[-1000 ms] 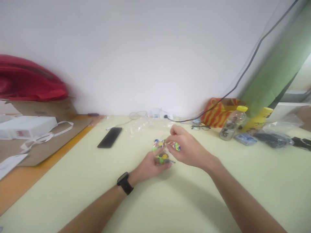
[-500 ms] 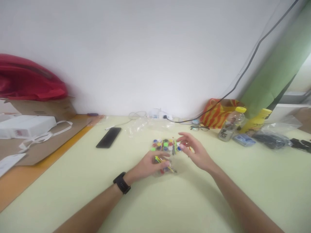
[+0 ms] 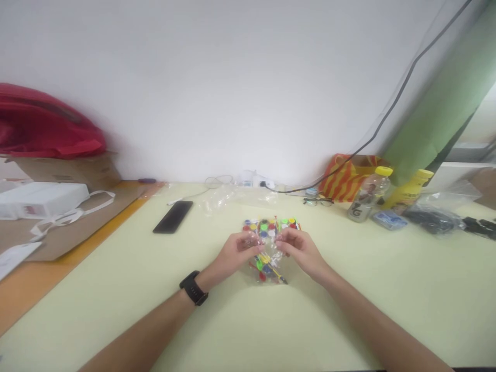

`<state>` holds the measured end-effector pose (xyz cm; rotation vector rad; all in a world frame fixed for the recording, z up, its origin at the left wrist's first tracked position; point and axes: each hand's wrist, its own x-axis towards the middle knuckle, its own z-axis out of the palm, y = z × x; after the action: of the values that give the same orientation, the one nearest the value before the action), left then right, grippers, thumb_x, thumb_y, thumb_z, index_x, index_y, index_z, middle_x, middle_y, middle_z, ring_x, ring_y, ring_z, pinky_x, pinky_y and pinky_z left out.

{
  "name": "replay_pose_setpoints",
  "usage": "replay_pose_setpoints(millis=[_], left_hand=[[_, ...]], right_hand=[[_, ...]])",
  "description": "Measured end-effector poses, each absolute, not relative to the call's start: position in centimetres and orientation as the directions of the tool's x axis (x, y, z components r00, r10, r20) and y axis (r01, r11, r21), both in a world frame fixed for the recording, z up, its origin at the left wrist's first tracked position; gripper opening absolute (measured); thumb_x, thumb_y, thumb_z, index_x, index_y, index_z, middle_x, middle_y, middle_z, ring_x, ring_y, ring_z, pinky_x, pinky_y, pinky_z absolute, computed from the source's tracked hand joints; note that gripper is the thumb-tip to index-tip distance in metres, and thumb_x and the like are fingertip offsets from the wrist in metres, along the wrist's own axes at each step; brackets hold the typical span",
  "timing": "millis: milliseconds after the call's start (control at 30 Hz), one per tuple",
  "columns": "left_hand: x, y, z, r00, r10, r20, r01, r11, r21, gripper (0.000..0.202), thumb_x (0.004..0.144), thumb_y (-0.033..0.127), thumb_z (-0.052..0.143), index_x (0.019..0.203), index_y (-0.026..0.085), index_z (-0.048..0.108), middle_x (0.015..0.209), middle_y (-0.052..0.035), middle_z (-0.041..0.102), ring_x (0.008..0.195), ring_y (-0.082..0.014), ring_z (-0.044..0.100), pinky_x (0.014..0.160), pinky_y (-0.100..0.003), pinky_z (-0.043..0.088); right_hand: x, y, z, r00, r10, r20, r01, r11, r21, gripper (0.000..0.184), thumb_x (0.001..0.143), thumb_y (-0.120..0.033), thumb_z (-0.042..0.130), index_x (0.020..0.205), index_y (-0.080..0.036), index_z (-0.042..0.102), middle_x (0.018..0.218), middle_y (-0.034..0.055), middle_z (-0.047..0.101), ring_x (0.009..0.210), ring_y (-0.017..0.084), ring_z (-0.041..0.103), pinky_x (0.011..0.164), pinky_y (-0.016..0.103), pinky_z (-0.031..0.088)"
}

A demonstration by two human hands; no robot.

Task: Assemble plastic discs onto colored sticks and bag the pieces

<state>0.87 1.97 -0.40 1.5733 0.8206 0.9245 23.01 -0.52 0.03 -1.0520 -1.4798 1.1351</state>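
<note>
A clear plastic bag [image 3: 267, 276] with small colourful pieces inside lies in front of me. My left hand [image 3: 244, 248] pinches the bag's left upper edge. On the opposite side, my right hand [image 3: 296, 248] has its fingertips closed on the same clear film. Inside the bag I see yellow, green, blue and red pieces, among them a thin yellow stick with a dark tip [image 3: 279, 276]. Just beyond my fingers, sets of coloured paint pots [image 3: 268, 227] sit on the table in rows, some with slim sticks beside them. The exact kind of sticks is too small to tell.
A black phone [image 3: 173, 217] lies to the left. Clear crumpled plastic [image 3: 219, 200] and a power strip [image 3: 251, 179] are near the wall. Glasses [image 3: 318, 201], a clear bottle [image 3: 371, 195], a yellow bottle [image 3: 411, 190] and a striped bag [image 3: 339, 178] stand to the right. Cardboard [image 3: 73, 237] lies far left.
My right hand has moved down and left from the pots to the bag's opening. The thin yellow stick at my left hand is now inside the bag, and both hands grip the film.
</note>
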Motion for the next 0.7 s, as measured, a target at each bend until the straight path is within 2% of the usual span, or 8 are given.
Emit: replay_pose_setpoints(millis=[67,167,367,433,533,700], left_hand=[[0.9,1.7,-0.4,0.478,0.871,0.112,0.036,-0.146,0.989,0.028,0.083,0.042,0.080,0.093,0.016,0.075,0.092,-0.0055,0.074,0.087,-0.0217,0.070,0.079,-0.032,0.057],[0.9,1.5,-0.2,0.491,0.868,0.077,0.041,-0.111,0.993,0.031,0.081,0.042,0.081,0.096,0.016,0.075,0.090,-0.0059,0.074,0.083,-0.0217,0.070,0.073,-0.031,0.058],[0.2,2.0,0.2,0.551,0.834,0.036,0.098,-0.108,0.989,0.022,0.081,0.036,0.082,0.082,0.015,0.074,0.082,-0.0050,0.072,0.079,-0.0200,0.069,0.071,-0.029,0.056],[0.0,2.2,0.3,0.558,0.828,0.062,0.110,-0.148,0.983,0.020,0.081,0.034,0.082,0.080,0.015,0.074,0.080,-0.0045,0.072,0.078,-0.0188,0.068,0.073,-0.029,0.055],[-0.1,2.5,0.2,0.503,0.852,0.144,0.075,-0.210,0.975,0.020,0.086,0.035,0.079,0.085,0.015,0.076,0.087,-0.0057,0.074,0.086,-0.0189,0.068,0.080,-0.029,0.054],[-0.3,3.0,-0.3,0.456,0.870,0.188,0.026,-0.224,0.974,0.021,0.086,0.035,0.079,0.092,0.015,0.079,0.092,-0.0081,0.077,0.090,-0.0207,0.070,0.084,-0.031,0.055]], right_hand=[[22.8,-0.7,0.0,-0.173,0.963,0.205,0.090,0.223,-0.971,0.034,0.082,-0.052,0.076,0.089,-0.019,0.069,0.078,0.0014,0.065,0.072,0.017,0.060,0.067,0.030,0.049],[22.7,-0.7,0.0,-0.182,0.960,0.213,0.113,0.235,-0.965,0.035,0.084,-0.053,0.075,0.085,-0.019,0.072,0.075,0.0024,0.066,0.072,0.018,0.060,0.068,0.031,0.049],[23.1,-0.6,0.0,-0.164,0.967,0.193,0.093,0.210,-0.973,0.037,0.083,-0.055,0.076,0.080,-0.019,0.070,0.074,0.0029,0.067,0.072,0.019,0.061,0.069,0.033,0.051],[23.1,-0.6,0.0,-0.194,0.961,0.196,0.093,0.217,-0.972,0.037,0.083,-0.055,0.076,0.081,-0.018,0.071,0.074,0.0030,0.067,0.071,0.018,0.061,0.069,0.032,0.051],[23.1,-0.6,-0.2,-0.233,0.953,0.196,0.098,0.224,-0.970,0.037,0.084,-0.055,0.075,0.084,-0.017,0.073,0.077,0.0040,0.070,0.071,0.018,0.062,0.069,0.032,0.051],[23.6,-0.3,-0.2,-0.181,0.967,0.179,0.061,0.193,-0.979,0.036,0.082,-0.050,0.079,0.099,-0.018,0.077,0.087,0.0064,0.074,0.077,0.020,0.064,0.071,0.032,0.051]])
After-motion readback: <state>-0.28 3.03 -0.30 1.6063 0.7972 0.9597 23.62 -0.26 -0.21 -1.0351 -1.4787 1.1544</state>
